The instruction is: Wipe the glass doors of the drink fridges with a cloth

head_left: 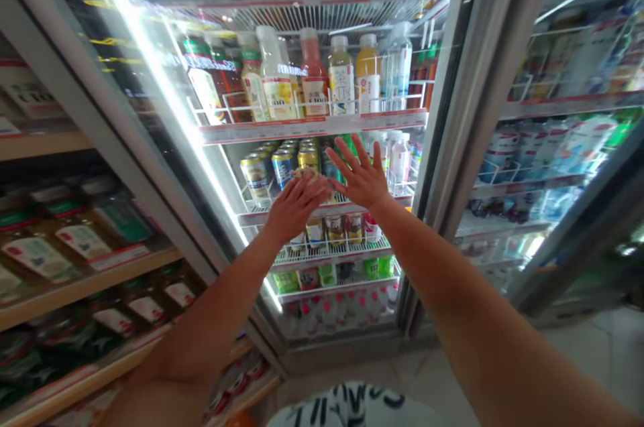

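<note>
Right hand (363, 177): fingers spread apart, nothing seen in it. Left hand (300, 202): fingers bunched, blurred, cannot tell if gripping. Left fingertips just beside right thumb, contact unclear. Blue can (282, 169) and gold can (308, 157) on cooler shelf (251, 219), beyond left hand, partly hidden. Pale bottle (401, 159) beyond right hand, to its right. Upper shelf edge (302, 132) above cans. Light strip (201, 159) bounds left, metal frame (490, 78) right. Open room between forearms.
</note>
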`<state>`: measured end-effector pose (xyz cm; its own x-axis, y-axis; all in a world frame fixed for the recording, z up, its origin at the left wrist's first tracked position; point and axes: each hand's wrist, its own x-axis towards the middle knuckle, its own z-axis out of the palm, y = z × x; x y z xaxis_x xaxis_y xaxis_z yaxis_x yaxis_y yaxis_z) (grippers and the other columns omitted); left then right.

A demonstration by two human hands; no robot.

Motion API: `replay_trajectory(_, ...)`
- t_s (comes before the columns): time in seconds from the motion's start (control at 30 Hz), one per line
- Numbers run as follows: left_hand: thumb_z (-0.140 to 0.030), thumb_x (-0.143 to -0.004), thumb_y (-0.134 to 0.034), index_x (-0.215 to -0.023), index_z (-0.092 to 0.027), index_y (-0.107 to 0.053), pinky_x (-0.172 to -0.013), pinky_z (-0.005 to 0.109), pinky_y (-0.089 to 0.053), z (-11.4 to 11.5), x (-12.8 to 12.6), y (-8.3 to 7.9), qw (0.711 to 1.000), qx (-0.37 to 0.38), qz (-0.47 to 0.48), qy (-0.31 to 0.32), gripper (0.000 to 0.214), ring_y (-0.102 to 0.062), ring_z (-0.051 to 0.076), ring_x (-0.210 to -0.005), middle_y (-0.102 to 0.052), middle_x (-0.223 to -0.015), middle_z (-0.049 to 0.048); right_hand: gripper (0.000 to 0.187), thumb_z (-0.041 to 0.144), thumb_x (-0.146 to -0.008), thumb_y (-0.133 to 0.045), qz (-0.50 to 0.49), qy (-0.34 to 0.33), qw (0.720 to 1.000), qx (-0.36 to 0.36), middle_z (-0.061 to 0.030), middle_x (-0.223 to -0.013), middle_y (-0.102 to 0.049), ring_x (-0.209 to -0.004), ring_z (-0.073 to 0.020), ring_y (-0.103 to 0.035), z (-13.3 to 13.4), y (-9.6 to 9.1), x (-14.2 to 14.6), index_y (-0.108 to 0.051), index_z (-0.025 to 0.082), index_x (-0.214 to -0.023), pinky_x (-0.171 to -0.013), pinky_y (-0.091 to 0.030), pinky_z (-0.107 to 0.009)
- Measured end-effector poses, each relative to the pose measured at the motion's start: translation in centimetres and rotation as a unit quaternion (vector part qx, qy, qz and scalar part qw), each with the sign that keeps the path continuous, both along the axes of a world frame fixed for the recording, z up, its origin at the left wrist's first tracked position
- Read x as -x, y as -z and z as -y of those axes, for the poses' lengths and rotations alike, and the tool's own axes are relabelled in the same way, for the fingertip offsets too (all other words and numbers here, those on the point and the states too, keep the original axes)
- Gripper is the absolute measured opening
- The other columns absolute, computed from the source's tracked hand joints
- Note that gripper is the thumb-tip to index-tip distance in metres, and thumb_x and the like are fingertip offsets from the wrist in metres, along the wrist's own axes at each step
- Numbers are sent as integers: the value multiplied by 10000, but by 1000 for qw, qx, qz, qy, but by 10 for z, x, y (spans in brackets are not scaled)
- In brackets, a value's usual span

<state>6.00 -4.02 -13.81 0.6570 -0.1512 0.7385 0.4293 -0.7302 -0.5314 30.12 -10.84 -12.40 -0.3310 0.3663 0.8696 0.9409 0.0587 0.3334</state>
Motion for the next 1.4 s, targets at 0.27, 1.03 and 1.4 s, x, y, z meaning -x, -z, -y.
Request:
replay_trajectory(0.27,-113,-1054,-459,-1688,-250,-152,-1252,657,-248,-5,1,-26,980,17,193,-48,717,-45,338,-1578,-178,-1706,106,747,564,-1081,-397,6,3,1000,-12,0,-1713,-160,-1600,-314,-41,0,0,0,24,330,-1652,-1279,28,-672)
replay_trajectory(1.03,-186,-1095,-347,-1626,-248,-342,-1298,612,-213,-12,10,-58,978,35,201,-43,535,-98,325,-1580,-183,-1711,-36,730,550,-1073,-426,-10,2,1000,16,0,-1714,-155,-1596,-320,-38,1,0,0,-32,347,-1653,-1272,24,-683)
replay_trajectory(1.4,-181,-1094,-344,-1572,-134,-403,-1308,516,-169,-5,-3,-63,978,47,195,-54,484,-40,231,-1580,-200,-1703,18,735,556,-1076,-413,-4,-5,1000,3,7,-1718,-127,-1597,-303,12,0,1,-1,-10,342,-1653,-1268,62,-673)
